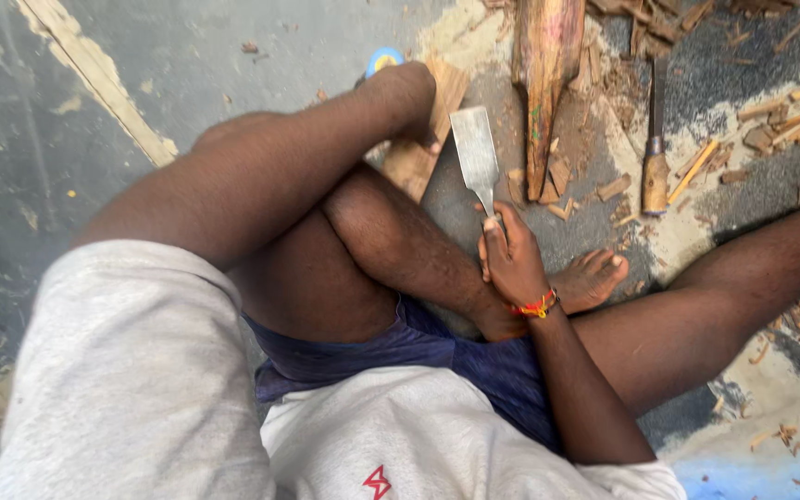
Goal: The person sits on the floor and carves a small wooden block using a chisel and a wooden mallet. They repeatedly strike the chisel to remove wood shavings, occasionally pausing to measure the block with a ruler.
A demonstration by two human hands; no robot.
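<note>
Two chisels show from the head camera, and I count them first. One wide flat chisel [476, 153] sits in my right hand [514, 262]; a second chisel with a wooden handle [656, 162] lies on the floor [67, 111] to the right, well apart from both hands. I see two larger wood pieces: a pale flat board [418, 153] under my left hand [411, 102], and a long dark reddish wood blank [545, 74] lying just beside the wide blade. Wood chips [789, 111] are scattered past counting.

My right fingers [495, 243] are wrapped tight around the chisel's handle, which is hidden inside the grip; the blade points up and away from me, over the floor between board and blank. That blade is broad, grey, dull metal, widening toward a square cutting edge. My left hand presses on the board's top; I cannot tell how its fingers lie, since the forearm hides them. One red and yellow thread bracelet [537, 306] circles my right wrist.
</note>
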